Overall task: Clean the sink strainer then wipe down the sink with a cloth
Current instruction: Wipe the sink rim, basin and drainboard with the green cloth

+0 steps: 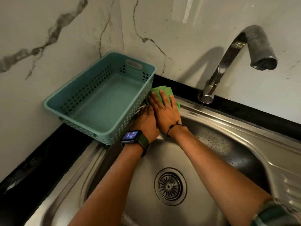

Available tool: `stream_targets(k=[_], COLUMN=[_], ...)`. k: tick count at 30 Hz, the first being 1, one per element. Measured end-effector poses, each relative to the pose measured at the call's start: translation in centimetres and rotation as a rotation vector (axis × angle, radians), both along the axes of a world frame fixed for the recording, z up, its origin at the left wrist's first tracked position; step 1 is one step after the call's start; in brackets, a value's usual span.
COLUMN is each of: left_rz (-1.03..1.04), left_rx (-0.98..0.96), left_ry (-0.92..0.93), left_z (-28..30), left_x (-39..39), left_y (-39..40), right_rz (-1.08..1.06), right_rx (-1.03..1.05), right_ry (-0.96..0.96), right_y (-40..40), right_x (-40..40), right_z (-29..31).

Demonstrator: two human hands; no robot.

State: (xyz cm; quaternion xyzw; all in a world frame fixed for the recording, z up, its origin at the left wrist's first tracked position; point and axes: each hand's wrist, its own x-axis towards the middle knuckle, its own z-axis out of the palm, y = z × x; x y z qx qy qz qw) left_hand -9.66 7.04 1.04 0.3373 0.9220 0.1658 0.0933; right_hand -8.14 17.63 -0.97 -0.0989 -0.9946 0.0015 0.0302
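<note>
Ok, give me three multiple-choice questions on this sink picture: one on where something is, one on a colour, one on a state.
1. Where does the basket stand?
A. in the basin
B. on the counter left of the sink
C. under the faucet

2. What colour is the cloth?
A. green
B. white
C. blue

3. How does the right hand lie?
A. fist
B. hanging free
C. flat on the cloth

Answers: 1 B, it sits by the wall, left of the rim. 2 A, green shows past the fingers. 3 C, straight fingers press it.

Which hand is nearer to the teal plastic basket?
Left. The left hand touches the teal plastic basket; the right hand presses the green cloth beside it.
</note>
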Motion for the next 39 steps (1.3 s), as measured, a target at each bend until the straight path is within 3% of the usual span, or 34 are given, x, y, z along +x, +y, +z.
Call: stream_targets(k=[10,16,25,29,32,36,39], left_rz=[0.011,0.068,0.084,0.075,0.06,0.048,0.04], left_rx=[-0.066,-0.084,-0.06,-0.047,-0.044,-0.028,-0.003], left_ry=[-0.026,-0.123,-0.115,-0.121,-0.094,-0.085,-0.089], left_z=[0.3,0.7,0.6,0.5,0.5,0.3,0.1], left_x=[0.0,-0.3,-0.4,-0.4,-0.5,-0.3,-0.3], left_y=[0.3,0.2,0.0,-0.1,0.0,0.2,0.1], right_rz=[-0.037,-0.08,-0.459,-0.592,-0.614,-0.692,-0.773], right_rx=[0.057,0.069,0.128,0.058,-0.04,-0.277,-0.319], right_ry=[-0.057,-0.035,-0.143,-0.164,-0.073,0.234,0.292], right_y=[-0.2,2.7,9.0,8.7,8.2,8.0,7.2], right_x=[1.0,6.8,20.9,22.4,21.5,19.6,16.2], right_z=[0.3,0.5,0.7,1.3,1.8,2.2,2.3])
